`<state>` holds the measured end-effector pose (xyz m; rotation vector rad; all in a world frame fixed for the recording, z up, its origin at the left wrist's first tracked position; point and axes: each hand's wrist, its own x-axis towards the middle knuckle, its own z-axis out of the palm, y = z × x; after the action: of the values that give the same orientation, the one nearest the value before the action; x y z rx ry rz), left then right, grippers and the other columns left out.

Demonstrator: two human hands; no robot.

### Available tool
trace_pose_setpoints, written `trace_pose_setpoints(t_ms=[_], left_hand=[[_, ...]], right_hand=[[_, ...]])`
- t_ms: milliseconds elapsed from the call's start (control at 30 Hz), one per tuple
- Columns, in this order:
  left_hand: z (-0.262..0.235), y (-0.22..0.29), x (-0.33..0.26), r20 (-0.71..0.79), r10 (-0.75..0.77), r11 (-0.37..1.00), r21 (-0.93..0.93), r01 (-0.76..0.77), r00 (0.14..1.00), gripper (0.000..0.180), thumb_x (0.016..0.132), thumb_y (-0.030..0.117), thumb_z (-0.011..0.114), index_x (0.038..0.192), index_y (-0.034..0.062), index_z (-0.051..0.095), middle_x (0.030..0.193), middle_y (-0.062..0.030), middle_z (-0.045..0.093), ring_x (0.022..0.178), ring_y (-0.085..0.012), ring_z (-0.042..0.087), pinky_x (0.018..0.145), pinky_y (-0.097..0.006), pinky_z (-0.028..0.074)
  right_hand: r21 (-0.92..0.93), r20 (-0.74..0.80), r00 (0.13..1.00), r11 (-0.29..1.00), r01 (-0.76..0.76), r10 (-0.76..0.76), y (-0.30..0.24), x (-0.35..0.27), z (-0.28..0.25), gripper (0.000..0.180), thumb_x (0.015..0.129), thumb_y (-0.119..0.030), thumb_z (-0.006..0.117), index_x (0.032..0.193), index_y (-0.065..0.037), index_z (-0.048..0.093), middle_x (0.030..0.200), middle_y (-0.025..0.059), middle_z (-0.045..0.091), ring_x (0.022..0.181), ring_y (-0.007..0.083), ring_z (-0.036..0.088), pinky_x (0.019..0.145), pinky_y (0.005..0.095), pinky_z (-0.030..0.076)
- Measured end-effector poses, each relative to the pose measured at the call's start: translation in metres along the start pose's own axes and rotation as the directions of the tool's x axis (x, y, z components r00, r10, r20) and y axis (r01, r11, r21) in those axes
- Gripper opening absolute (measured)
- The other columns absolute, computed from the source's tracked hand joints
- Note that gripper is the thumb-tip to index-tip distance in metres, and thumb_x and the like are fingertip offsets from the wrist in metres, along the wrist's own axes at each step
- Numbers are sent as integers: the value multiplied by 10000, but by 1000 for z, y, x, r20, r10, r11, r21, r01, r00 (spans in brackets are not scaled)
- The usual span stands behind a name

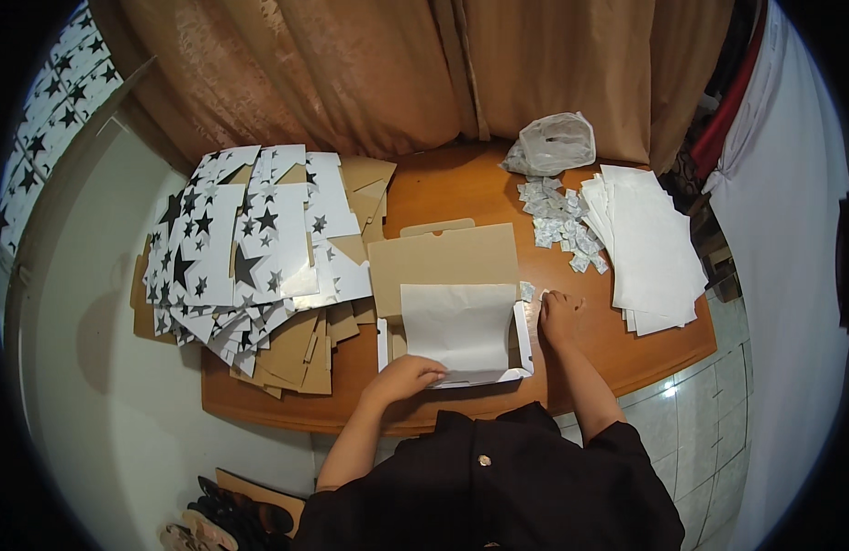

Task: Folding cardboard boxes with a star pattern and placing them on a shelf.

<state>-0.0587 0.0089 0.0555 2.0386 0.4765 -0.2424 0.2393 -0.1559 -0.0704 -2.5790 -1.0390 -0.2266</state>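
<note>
An unfolded cardboard box (443,266) stands in front of me, its brown lid raised and its white outer side showing at the near edge. Inside lies a sheet of white paper (456,326), slightly curved. My left hand (408,378) is closed at the box's near left, fingertips on the paper's near edge. To the right of the box, my right hand (560,317) rests low on the table with its fingers curled. A bit of white shows at its fingertips, too small to name. A small silvery packet (527,291) lies between that hand and the box.
Flat star-patterned boxes (259,239) are heaped at the left of the wooden table (433,197). At the right are a pile of small packets (562,225), a translucent plastic bag (555,145) and a stack of white sheets (649,253). Brown curtains (369,73) hang behind.
</note>
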Motion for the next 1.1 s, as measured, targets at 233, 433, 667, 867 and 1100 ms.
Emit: trace_pose_setpoints(t_ms=[233,433,667,867,1100], left_hand=[[-15,-1,53,60,81,970,225,-93,995,303,878,316,584,956,29,643,846,-174,641,808,-297,607,740,-356,466],[-32,-26,88,179,77,976,189,-111,981,329,864,342,625,961,27,630,809,-126,629,771,-213,572,734,-317,443],[-41,-5,89,240,145,979,108,-174,960,330,829,337,665,890,15,629,762,-84,616,739,-158,544,687,-307,427],[-65,-13,73,389,0,994,102,-43,921,296,800,282,715,932,26,648,782,-24,651,737,-109,561,698,-273,446],[-44,-31,47,691,76,986,-161,50,719,612,774,384,724,1217,2,546,1112,-104,606,1062,-198,522,909,-277,395]], right_hand=[[134,-75,997,991,1,9,19,-5,-3,132,845,-151,556,957,-96,601,964,38,622,966,225,564,951,521,315],[876,76,952,437,-206,297,-7,6,-45,134,847,-83,459,862,-17,575,784,121,601,727,240,541,801,407,356],[478,311,811,819,317,-495,-108,1,-129,187,785,-237,607,806,-53,632,678,82,629,729,250,614,852,465,280],[288,522,703,876,387,-482,-98,30,-109,304,718,-316,712,924,-93,695,796,101,679,816,274,637,860,439,279],[401,797,329,851,339,-507,-93,31,-138,315,710,-336,727,921,-102,702,819,92,688,853,245,632,872,389,274]])
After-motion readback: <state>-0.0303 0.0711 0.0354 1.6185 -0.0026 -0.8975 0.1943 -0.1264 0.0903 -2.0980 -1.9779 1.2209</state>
